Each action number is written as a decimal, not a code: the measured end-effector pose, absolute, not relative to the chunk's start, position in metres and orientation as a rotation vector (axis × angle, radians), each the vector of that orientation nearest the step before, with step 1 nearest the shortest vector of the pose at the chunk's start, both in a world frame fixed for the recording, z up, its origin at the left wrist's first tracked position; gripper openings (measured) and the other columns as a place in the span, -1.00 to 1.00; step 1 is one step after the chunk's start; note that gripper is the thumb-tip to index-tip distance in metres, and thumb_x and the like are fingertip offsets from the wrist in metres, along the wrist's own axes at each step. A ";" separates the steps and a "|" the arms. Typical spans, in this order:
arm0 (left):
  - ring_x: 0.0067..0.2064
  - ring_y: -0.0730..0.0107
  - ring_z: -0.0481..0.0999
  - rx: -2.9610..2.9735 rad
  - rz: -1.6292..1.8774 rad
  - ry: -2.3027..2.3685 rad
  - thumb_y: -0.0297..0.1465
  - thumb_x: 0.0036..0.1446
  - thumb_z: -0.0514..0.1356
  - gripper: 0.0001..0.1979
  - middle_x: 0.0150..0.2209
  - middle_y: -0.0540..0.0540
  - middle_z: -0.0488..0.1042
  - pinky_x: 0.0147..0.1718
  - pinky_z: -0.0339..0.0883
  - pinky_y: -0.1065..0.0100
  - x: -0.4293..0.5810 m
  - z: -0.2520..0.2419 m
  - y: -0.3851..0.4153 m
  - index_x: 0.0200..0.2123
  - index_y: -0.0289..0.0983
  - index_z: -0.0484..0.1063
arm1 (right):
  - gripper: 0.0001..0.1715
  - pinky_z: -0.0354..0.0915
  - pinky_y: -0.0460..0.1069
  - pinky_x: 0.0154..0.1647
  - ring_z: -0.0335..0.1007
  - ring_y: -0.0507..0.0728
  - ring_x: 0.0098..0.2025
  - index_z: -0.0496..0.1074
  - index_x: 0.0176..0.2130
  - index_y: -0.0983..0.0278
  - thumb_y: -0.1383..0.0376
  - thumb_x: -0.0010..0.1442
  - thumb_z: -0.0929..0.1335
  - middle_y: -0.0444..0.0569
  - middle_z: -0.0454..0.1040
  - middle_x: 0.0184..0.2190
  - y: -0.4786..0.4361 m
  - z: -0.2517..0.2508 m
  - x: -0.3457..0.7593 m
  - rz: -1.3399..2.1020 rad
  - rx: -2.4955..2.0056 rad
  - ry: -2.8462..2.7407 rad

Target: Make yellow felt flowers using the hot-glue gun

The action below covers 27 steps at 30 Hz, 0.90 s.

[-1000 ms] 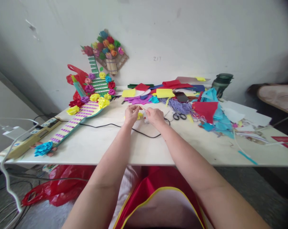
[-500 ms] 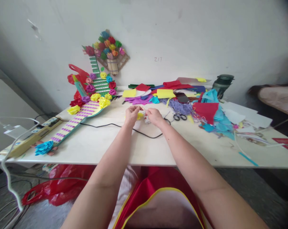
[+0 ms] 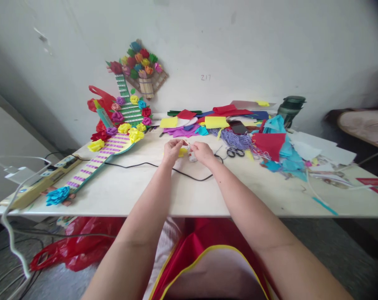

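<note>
My left hand and my right hand are pinched close together above the middle of the white table. Between their fingertips runs something thin and pale, too small to name. Below my right hand's fingers sits a small white item with red marks, partly covered by the hand. A yellow scrap lies on the table just beside my left fingertips. Right of my right hand rest black-handled scissors, and a black cable passes under my wrists.
Left stand a guitar-shaped craft with paper flowers, a glue bottle and a power strip. Coloured sheets, purple threads, a phone, blue scraps and a dark bottle fill the back and right.
Both hands stay pinched in nearly the same place, with slight movement at the fingertips. The whole view has shifted a little.
</note>
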<state>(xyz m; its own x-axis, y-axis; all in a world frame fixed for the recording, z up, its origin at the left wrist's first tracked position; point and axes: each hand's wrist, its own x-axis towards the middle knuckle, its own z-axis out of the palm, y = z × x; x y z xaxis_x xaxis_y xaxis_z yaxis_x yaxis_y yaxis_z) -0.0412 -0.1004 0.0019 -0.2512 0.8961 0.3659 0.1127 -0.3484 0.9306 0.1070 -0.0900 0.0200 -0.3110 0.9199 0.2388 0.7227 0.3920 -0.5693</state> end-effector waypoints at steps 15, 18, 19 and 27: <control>-0.57 0.47 0.33 1.332 1.719 1.298 -0.27 -0.12 0.26 -0.82 -0.58 -0.04 0.49 -0.55 0.15 0.41 -0.041 -0.003 -0.096 -0.59 -0.26 0.48 | -0.52 0.30 0.05 -0.12 0.53 0.28 -0.06 0.48 0.02 0.31 0.20 0.41 0.11 0.24 0.60 -0.13 -0.109 0.026 0.107 0.027 -1.441 -2.375; -0.57 0.45 0.33 1.323 1.716 1.283 -0.26 -0.12 0.25 -0.81 -0.58 -0.04 0.47 -0.54 0.16 0.39 -0.040 -0.003 -0.096 -0.59 -0.26 0.47 | -0.56 0.29 0.02 -0.11 0.51 0.24 -0.05 0.51 -0.03 0.29 0.22 0.40 0.14 0.19 0.60 -0.11 -0.107 0.027 0.106 0.154 -1.437 -2.343; -0.56 0.44 0.34 1.326 1.715 1.273 -0.25 -0.12 0.26 -0.81 -0.58 -0.04 0.46 -0.53 0.17 0.38 -0.040 -0.003 -0.096 -0.59 -0.26 0.46 | -0.58 0.29 0.00 -0.11 0.51 0.21 -0.05 0.53 -0.07 0.28 0.23 0.40 0.15 0.16 0.60 -0.11 -0.105 0.026 0.106 0.216 -1.426 -2.322; -0.55 0.43 0.38 1.327 1.703 1.166 -0.22 -0.08 0.30 -0.77 -0.57 -0.06 0.47 -0.52 0.23 0.38 -0.041 -0.002 -0.099 -0.58 -0.26 0.47 | -0.63 0.21 -0.10 -0.42 0.30 0.01 -0.54 0.41 -0.49 0.31 0.31 0.32 0.23 -0.15 0.36 -0.64 -0.090 0.017 0.104 0.980 -1.185 -1.926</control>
<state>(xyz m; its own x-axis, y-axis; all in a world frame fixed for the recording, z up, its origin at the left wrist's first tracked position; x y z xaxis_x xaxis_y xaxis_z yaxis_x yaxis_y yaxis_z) -0.0414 -0.0986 -0.0019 -0.2540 0.8962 0.3637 0.0150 -0.3723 0.9280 0.1040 -0.0897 0.0168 -0.3682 0.9177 0.1493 0.4198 0.3074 -0.8540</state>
